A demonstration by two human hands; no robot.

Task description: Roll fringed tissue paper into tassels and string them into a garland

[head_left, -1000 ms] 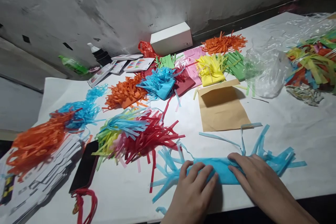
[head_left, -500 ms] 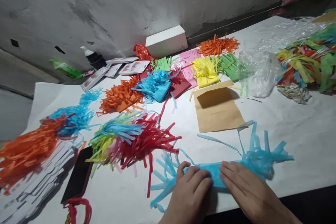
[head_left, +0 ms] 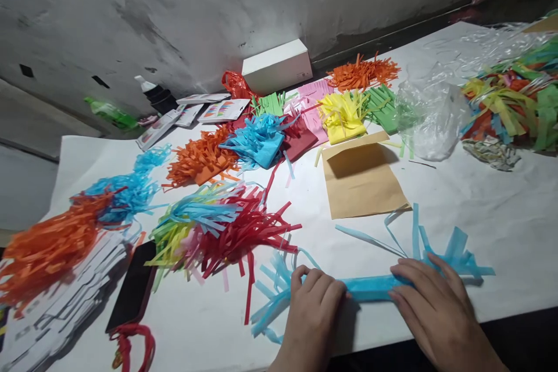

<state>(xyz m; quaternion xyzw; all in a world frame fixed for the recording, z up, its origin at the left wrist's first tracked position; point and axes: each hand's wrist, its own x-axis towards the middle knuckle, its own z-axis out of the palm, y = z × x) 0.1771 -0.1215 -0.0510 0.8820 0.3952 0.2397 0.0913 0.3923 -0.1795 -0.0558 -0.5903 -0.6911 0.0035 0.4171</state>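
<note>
A blue tissue paper tassel (head_left: 370, 289) lies rolled along the front of the table, with fringed strips fanning out at both ends. My left hand (head_left: 316, 308) is curled over its left part, fingers closed round the roll. Further right, my right hand (head_left: 431, 296) grips the roll between thumb and fingers. The flat band between the hands shows; the paper under the fingers is hidden. Beyond it lies a brown paper envelope (head_left: 364, 186) with its flap raised. A bunch of red fringed strips (head_left: 253, 232) is left of my left hand.
A black phone (head_left: 133, 288) with a red cord lies at the left, near white paper slips (head_left: 70, 302) and an orange fringe bundle (head_left: 56, 244). Folded fringed tissue, a white box (head_left: 276, 67) and a clear plastic bag (head_left: 436, 122) stand farther back. The table's front edge is close.
My right hand has shifted right and changed from lying flat to gripping the roll. The roll looks narrower and more of its middle shows. My left hand stays nearly in place.
</note>
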